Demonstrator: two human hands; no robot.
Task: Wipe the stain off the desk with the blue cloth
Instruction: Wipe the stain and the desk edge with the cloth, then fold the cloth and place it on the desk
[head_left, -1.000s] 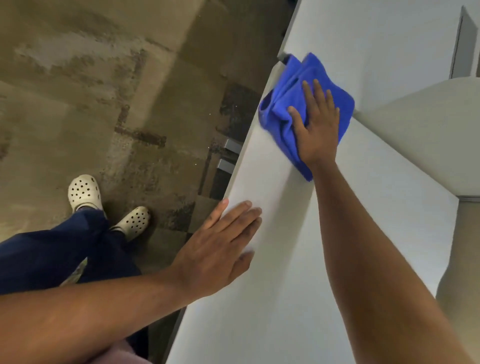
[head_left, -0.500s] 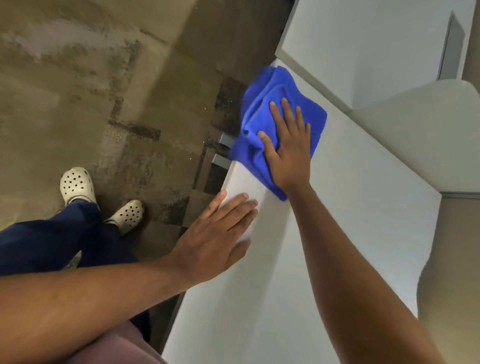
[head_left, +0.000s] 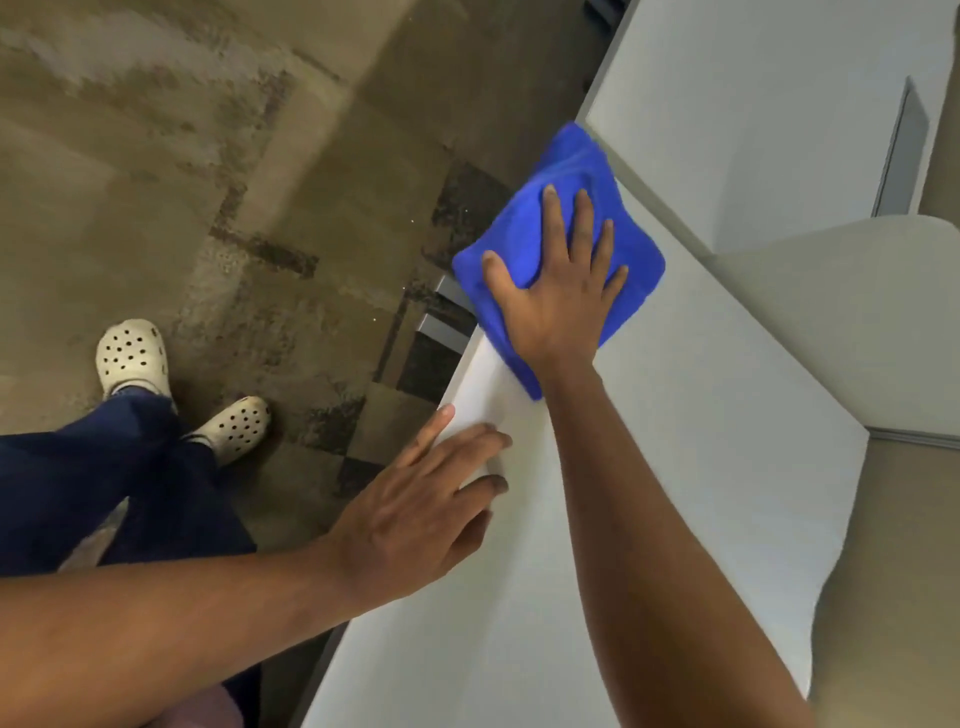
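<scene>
The blue cloth (head_left: 530, 228) lies bunched on the white desk (head_left: 701, 426) near its left edge, partly hanging over the rim. My right hand (head_left: 558, 291) presses flat on the cloth with fingers spread. My left hand (head_left: 421, 499) rests palm down on the desk's left edge, nearer to me, holding nothing. No stain shows on the visible desk surface; whatever is under the cloth is hidden.
A white partition panel (head_left: 753, 130) stands at the desk's far end. A pale curved chair back (head_left: 857, 312) rises at the right. Patterned brown carpet (head_left: 208, 182) lies to the left, with my legs and white clogs (head_left: 132, 358) on it.
My right hand drew the cloth from the desk's far corner back toward me along the left edge. The left hand stayed planted.
</scene>
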